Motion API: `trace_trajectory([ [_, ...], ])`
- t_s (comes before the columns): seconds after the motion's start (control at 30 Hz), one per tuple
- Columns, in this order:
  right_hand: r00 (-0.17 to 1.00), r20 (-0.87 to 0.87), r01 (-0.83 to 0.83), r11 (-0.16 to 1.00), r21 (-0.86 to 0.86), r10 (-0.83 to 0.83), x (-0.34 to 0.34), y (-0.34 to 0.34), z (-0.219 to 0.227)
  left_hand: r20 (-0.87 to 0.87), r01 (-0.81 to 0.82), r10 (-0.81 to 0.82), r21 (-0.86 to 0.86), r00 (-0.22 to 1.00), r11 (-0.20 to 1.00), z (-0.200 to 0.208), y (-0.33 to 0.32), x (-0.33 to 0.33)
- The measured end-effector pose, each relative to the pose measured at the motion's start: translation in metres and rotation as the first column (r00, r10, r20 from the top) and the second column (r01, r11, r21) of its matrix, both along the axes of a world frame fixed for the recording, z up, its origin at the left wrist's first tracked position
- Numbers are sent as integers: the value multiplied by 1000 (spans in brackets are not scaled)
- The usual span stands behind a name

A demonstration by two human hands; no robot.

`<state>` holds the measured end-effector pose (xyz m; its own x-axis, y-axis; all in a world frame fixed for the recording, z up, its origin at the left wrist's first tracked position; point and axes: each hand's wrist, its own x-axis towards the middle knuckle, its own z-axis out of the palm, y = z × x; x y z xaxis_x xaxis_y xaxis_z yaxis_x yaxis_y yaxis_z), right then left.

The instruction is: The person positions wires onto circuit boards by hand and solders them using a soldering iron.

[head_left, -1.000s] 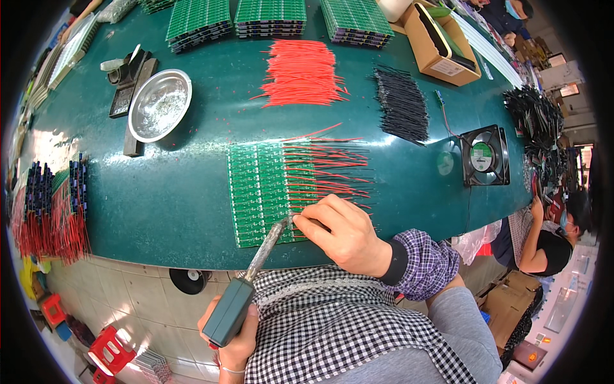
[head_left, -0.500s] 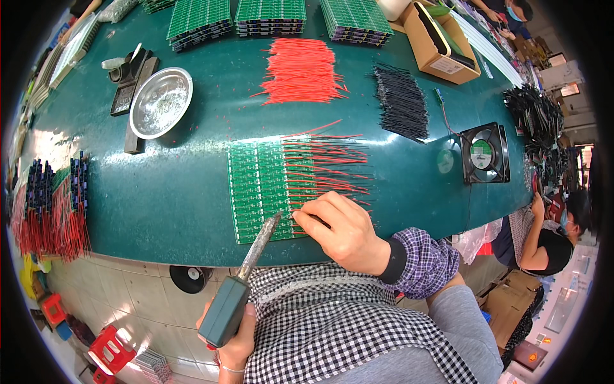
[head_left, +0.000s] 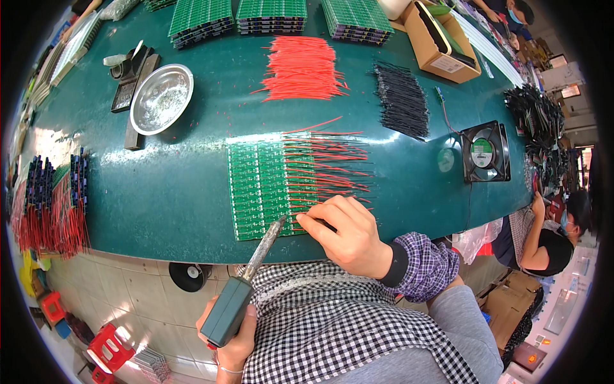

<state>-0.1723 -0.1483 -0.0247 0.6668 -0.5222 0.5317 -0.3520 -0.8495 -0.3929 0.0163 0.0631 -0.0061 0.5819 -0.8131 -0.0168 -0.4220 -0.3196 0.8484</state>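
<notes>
My left hand (head_left: 233, 331) is closed round the dark green handle of a soldering iron (head_left: 263, 249). Its metal tip touches or nearly touches the lower right part of a green circuit board panel (head_left: 259, 185). Right beside the tip, my right hand (head_left: 348, 233) pinches thumb and forefinger together on what looks like a thin wire, mostly hidden by the fingers. Rows of red and black wires (head_left: 336, 163) stick out to the right from the panel, above my right hand.
Beyond the panel lie a pile of red wires (head_left: 300, 69) and a pile of black wires (head_left: 401, 99). A metal bowl (head_left: 162, 100) stands at left, a fan (head_left: 486, 152) at right. Stacked boards (head_left: 272, 14) line the back. Wired boards (head_left: 51, 205) sit far left; a co-worker (head_left: 543, 237) is at right.
The soldering iron's tip has shifted slightly to the right along the panel. My right hand has moved slightly right and down, still pinching.
</notes>
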Motion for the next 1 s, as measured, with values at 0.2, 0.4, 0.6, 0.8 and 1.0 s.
trace_trajectory([
  [0.2, 1000, -7, 1, 1000, -7, -1, 0, 0, 1, -17, 33, -33, 1, 999, 999, 0, 0, 1],
  [0.4, 1000, -23, -1, 1000, -6, 1, 1, 1, 3, -19, 72, -73, -14, 997, 997, 0, -1, 2],
  [0.6, 1000, -26, -2, 1000, -10, 2, 1, 2, 2, -15, 82, -82, 40, 997, 996, 2, 0, 2],
  [0.8, 999, -38, -15, 1000, -16, 14, 3, -1, 2, -48, 15, -15, -16, 999, 1000, -8, 10, 3],
  [1.0, 997, -70, 15, 998, -56, -19, -3, -1, 9, -176, -65, 59, -30, 983, 997, -15, 14, 1],
])
